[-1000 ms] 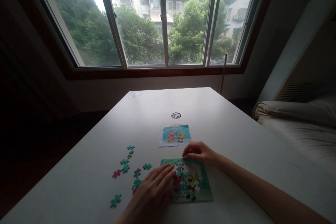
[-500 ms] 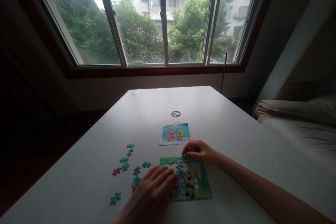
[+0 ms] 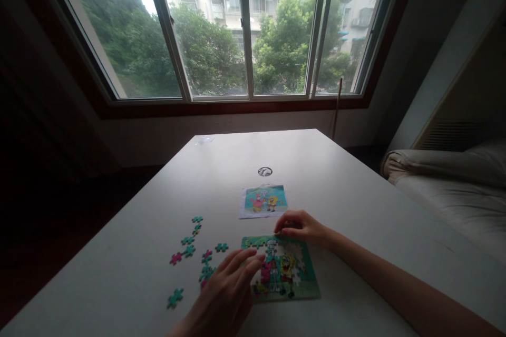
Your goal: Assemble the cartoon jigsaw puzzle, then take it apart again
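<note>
Daylight from the window (image 3: 245,26) falls across a white tabletop (image 3: 130,253). The left hand (image 3: 227,285) has loosened since a moment ago, fingers parted over the left side of the puzzle board (image 3: 308,287) — more of its pink section and lower-left corner now shows, with white gaps still unfilled. Whether it holds anything is hidden. The right hand (image 3: 302,225) stays narrowly curled at the board's far edge, its grip unclear. Loose pieces (image 3: 174,298) to the left and the printed picture (image 3: 264,200) beyond look unmoved.
</note>
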{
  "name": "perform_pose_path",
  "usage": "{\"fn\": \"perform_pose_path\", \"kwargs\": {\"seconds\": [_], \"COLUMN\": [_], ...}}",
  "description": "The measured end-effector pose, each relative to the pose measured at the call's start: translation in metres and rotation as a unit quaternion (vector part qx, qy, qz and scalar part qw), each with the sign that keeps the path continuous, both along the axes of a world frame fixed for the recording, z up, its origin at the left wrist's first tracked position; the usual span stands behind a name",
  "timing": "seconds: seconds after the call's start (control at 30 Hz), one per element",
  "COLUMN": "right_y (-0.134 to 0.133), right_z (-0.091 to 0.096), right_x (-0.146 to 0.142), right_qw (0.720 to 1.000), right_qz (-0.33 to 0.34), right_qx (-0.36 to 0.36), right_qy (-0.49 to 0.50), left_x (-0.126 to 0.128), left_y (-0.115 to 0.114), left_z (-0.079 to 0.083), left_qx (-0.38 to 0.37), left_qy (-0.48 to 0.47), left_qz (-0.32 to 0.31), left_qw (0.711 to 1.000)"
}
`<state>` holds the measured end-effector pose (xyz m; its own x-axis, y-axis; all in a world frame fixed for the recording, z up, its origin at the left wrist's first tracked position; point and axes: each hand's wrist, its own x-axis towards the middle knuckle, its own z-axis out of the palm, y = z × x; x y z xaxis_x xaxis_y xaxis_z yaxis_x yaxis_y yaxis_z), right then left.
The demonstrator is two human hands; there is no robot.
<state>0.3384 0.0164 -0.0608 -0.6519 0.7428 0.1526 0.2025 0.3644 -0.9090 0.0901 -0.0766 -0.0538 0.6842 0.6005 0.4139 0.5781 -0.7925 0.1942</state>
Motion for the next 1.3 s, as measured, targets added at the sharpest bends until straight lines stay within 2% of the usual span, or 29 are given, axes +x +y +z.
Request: {"fn": "perform_pose_path", "kwargs": {"seconds": [0.2, 0.3, 0.47, 0.6, 0.83, 1.03, 1.3], "right_y": [0.0000, 0.0001, -0.0006, -0.0012, -0.0018, -0.0026, -0.0026], "right_z": [-0.0006, 0.0002, 0.0023, 0.0031, 0.0047, 0.0060, 0.0055], "right_x": [0.0007, 0.0007, -0.0003, -0.0010, -0.0013, -0.0010, -0.0018], "right_qw": [1.000, 1.000, 1.000, 1.000, 1.000, 1.000, 1.000], "right_qz": [-0.002, -0.004, -0.008, -0.011, -0.006, -0.009, -0.010], "right_qx": [0.002, 0.008, 0.014, 0.010, 0.007, 0.008, 0.006], "right_qy": [-0.009, -0.012, -0.005, -0.006, -0.007, -0.020, -0.012], "left_x": [0.0034, 0.0056, 0.0013, -0.0024, 0.0042, 0.0029, 0.0039], "left_y": [0.0019, 0.0007, -0.0012, 0.0006, -0.0001, -0.0011, 0.0000], "left_z": [0.0008, 0.0033, 0.0031, -0.0012, 0.0046, 0.0055, 0.0035], "left_qx": [-0.033, -0.027, 0.019, 0.012, -0.039, 0.002, 0.004], "left_qy": [-0.006, -0.014, -0.035, -0.050, 0.006, -0.005, -0.019], "left_qz": [-0.006, -0.009, 0.028, 0.050, -0.022, 0.024, 0.018], "left_qw": [0.999, 0.999, 0.999, 0.997, 0.999, 1.000, 1.000]}}
